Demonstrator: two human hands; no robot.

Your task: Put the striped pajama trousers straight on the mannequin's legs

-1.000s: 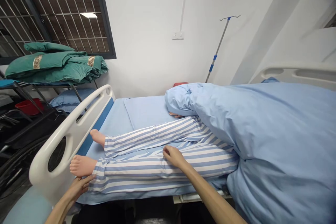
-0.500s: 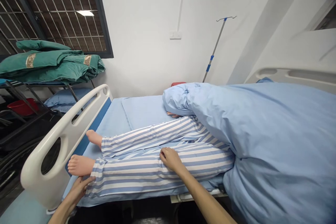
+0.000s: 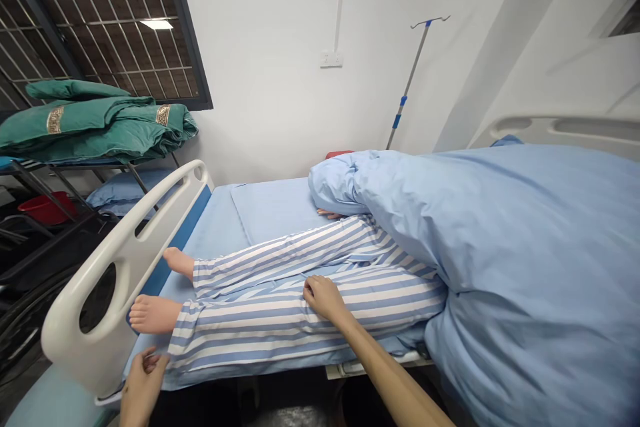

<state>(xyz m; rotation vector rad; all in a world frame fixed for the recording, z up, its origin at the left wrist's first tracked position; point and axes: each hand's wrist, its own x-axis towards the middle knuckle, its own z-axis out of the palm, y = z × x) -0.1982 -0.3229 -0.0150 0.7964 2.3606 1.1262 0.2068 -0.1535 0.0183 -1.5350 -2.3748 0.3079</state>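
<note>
A figure with smooth, manikin-like feet (image 3: 156,314) lies on the bed in blue-and-white striped trousers (image 3: 240,332). My right hand (image 3: 325,297) rests on the nearer leg around the knee, its fingers curled over the striped cloth. At the near edge of the mattress, my left hand (image 3: 144,383) is just below the nearer foot and beside the trouser cuff. Its fingers are bent, the thumb stands apart, and nothing shows in it. A thick light-blue quilt (image 3: 500,233) covers the upper body. Some fingers of the figure (image 3: 330,214) peek out under the quilt's fold.
A white footboard (image 3: 103,273) closes off the bed's left end. Behind the bed stand an IV pole (image 3: 414,73) and a white wall with a socket (image 3: 331,59). Folded green bedding (image 3: 100,123) and a red basin (image 3: 47,207) are at the left.
My left hand has come away from the ankle and trouser cuff, moving down towards the mattress edge, its fingers now more bent. My right hand stays on the knee.
</note>
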